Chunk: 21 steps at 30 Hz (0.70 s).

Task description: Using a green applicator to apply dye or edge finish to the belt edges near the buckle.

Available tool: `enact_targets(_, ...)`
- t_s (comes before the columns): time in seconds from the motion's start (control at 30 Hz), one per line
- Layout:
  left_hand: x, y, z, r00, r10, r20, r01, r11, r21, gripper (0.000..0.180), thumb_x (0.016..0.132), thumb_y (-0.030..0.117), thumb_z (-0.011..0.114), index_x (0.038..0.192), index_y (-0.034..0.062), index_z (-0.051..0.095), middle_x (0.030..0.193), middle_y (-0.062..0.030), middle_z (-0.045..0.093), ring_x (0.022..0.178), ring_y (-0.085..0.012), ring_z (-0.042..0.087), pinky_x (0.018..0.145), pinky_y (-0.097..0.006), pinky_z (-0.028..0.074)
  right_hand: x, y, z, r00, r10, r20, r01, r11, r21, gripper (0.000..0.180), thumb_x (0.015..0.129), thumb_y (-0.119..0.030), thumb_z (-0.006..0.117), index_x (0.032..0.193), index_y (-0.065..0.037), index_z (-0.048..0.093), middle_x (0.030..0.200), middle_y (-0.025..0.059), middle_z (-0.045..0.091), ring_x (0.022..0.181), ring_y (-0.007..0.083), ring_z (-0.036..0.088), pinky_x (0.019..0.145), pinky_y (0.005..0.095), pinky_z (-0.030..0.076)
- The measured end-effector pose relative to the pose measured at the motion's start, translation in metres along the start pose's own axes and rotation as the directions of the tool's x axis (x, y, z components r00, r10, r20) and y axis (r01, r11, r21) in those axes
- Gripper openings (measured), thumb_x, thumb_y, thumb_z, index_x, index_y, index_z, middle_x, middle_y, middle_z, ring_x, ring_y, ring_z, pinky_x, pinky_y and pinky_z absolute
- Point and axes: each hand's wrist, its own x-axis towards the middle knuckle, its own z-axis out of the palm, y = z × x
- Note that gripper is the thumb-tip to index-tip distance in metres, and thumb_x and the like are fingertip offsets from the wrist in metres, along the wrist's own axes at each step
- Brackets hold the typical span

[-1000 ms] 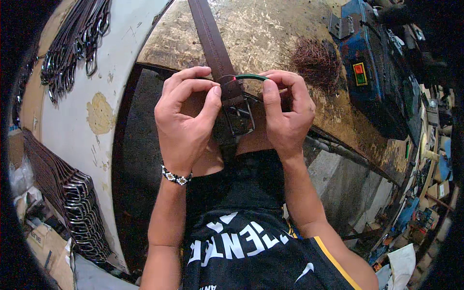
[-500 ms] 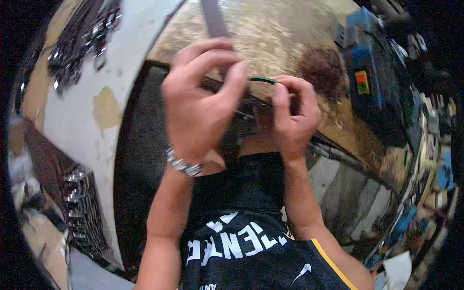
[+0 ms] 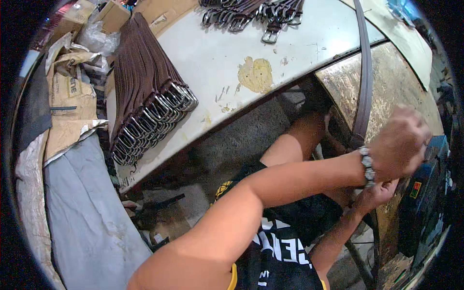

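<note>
Whereas both hands were at the belt's buckle end a second ago, the left arm (image 3: 299,181) now crosses the black shirt (image 3: 290,275), partly covering its white lettering (image 3: 295,251). Blurred, the left hand (image 3: 398,142) is near the right hand (image 3: 377,193); I cannot tell what either grips. Work seems interrupted: the belt (image 3: 365,87) runs across the worn bench (image 3: 406,87). Beyond, a blue box (image 3: 435,152) shows a red-and-green sticker (image 3: 415,189); tan packaging (image 3: 65,128) bears dark print.

White lettering (image 3: 292,250) on black shirt (image 3: 276,265); printed brown packaging (image 3: 67,99)
</note>
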Motion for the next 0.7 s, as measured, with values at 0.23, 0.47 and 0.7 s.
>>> enact_targets(0.23, -0.081, -0.018, -0.066, 0.964, -0.245, -0.103, 0.264, 0.838, 0.478, 0.04, 0.078, 0.04, 0.076, 0.093, 0.0077, 0.057, 0.087, -0.0107, 0.057, 0.09, -0.0303, 0.056, 0.087, -0.044, 0.04, 0.027, -0.035, 0.006, 0.845, 0.535, -0.001, -0.479, 0.758, 0.442, 0.02, 0.104, -0.017, 0.059, 0.113, 0.001, 0.06, 0.098, 0.0102, 0.069, 0.08, 0.0134, 0.065, 0.06, 0.0243, 0.053)
enact_targets(0.47, -0.107, -0.024, -0.062, 0.868, -0.49, 0.085, 0.413, 0.805, 0.426, 0.051, 0.077, 0.042, 0.077, 0.094, -0.0014, 0.057, 0.088, -0.018, 0.063, 0.087, -0.0374, 0.061, 0.08, -0.047, 0.05, 0.024, -0.028, 0.005, 0.866, 0.5, -0.004, -0.459, 0.8, 0.387, 0.02, 0.105, -0.016, 0.057, 0.114, 0.001, 0.059, 0.101, 0.0092, 0.069, 0.082, 0.013, 0.065, 0.062, 0.0248, 0.054)
enact_targets(0.7, -0.09, -0.012, -0.062, 0.763, -0.635, 0.125, 0.519, 0.715, 0.468, 0.056, 0.078, 0.042, 0.076, 0.101, -0.0047, 0.056, 0.082, -0.0263, 0.066, 0.085, -0.0434, 0.069, 0.077, -0.049, 0.057, 0.028, -0.022, 0.008, 0.831, 0.557, 0.009, -0.491, 0.724, 0.484, 0.02, 0.104, -0.018, 0.058, 0.113, 0.0, 0.06, 0.1, 0.0094, 0.069, 0.084, 0.0129, 0.065, 0.061, 0.0242, 0.052)
